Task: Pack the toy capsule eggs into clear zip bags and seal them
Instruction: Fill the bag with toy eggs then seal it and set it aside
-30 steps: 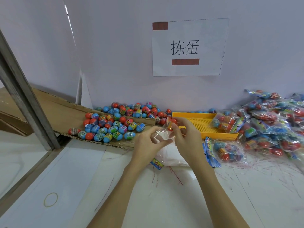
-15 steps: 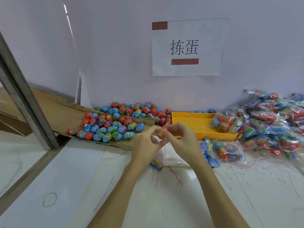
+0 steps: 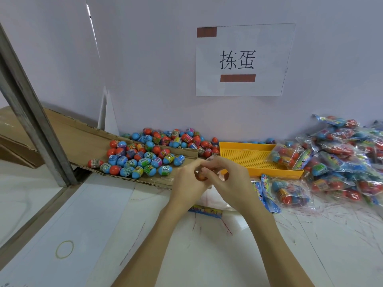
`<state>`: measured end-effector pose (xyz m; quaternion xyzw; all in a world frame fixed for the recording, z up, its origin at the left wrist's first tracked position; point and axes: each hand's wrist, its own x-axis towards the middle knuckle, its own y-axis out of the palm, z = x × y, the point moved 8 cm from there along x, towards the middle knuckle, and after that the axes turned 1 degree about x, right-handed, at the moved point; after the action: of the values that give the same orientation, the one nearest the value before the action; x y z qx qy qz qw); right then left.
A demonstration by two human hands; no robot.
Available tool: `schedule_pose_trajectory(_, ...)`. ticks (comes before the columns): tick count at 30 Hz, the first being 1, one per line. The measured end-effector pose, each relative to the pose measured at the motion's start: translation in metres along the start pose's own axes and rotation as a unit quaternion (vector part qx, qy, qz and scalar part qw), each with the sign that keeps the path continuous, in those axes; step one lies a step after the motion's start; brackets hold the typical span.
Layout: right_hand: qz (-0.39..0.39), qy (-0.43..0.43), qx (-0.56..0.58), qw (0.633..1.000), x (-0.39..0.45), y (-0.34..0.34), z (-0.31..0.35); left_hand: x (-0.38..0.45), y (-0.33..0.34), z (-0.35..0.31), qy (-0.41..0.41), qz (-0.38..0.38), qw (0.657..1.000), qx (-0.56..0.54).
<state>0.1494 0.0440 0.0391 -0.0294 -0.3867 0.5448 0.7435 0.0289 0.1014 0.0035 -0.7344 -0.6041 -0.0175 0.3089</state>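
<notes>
My left hand and my right hand meet above the white table, their fingers curled round a clear zip bag that hangs between them. An orange capsule egg shows between the fingers, inside the bag's top. Most of the bag is hidden behind my hands. Several loose red and blue capsule eggs lie on a brown cardboard sheet to the left of my hands. A bag's blue printed header strip shows just below my hands.
An orange perforated tray sits right of my hands, with one filled bag in it. A heap of filled bags covers the table's right side. A grey metal post slants at left. A rubber band lies near the front left.
My hands have closed together: the right hand brought an orange egg to the bag's mouth, and the bag's top, spread open a second ago, is now gathered between both hands.
</notes>
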Motion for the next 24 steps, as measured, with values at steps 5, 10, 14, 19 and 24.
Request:
schedule_pose_trajectory(5,0.059,0.045,-0.085,0.994,0.0,0.016,-0.008,-0.001,0.004,0.001,-0.017,0.027,0.999,0.006)
schedule_pose_trajectory(10,0.099,0.026,-0.074,0.992,-0.002,0.02,-0.002,-0.001,0.005,-0.002,-0.004,0.041,0.999,0.006)
schedule_pose_trajectory(14,0.069,0.021,-0.074,0.995,-0.001,0.015,-0.002,-0.003,0.011,-0.005,-0.021,0.077,0.997,0.006)
schedule_pose_trajectory(19,-0.032,0.041,-0.072,0.996,0.004,-0.006,-0.009,-0.004,0.02,-0.001,-0.061,0.137,0.988,-0.041)
schedule_pose_trajectory(24,-0.165,0.031,-0.026,0.986,0.001,-0.019,0.002,-0.003,0.018,0.012,-0.092,0.099,0.99,-0.042)
